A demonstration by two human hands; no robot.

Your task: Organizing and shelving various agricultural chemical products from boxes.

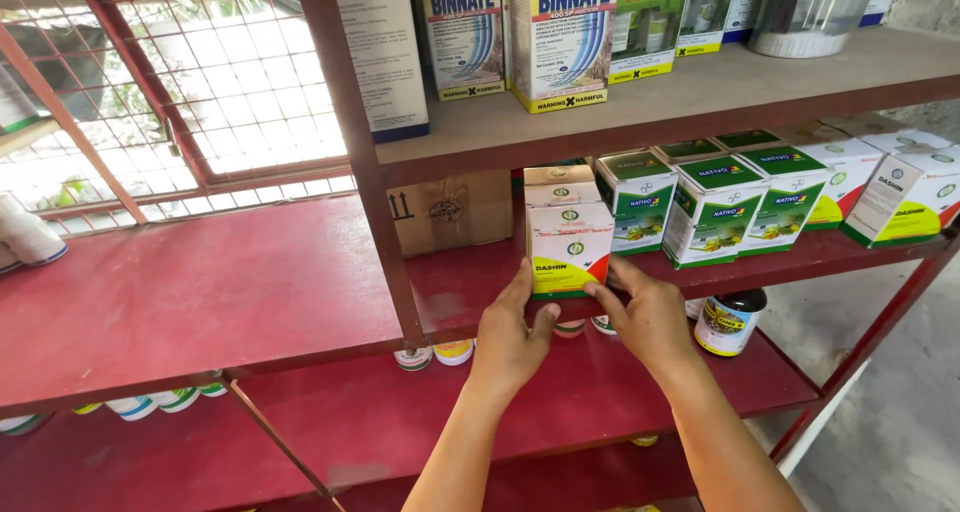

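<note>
Left hand (512, 330): fingers wrapped on the lower left side of a white box w/ yellow-red base (568, 234).
Right hand (645, 310): gripping the box's lower right edge.
Box: centre of frame, at the front lip of the red shelf (250, 282) — upright.
Neighbours: green-white boxes (716, 210) just to its right.
Tip: keep both grips level, slide straight back — avoid nudging the row.

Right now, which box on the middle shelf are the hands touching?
The white box with the yellow and red bottom, leftmost in the row. Both hands, left and right, grip its lower edge; the green-and-white boxes beside it sit untouched.
</note>
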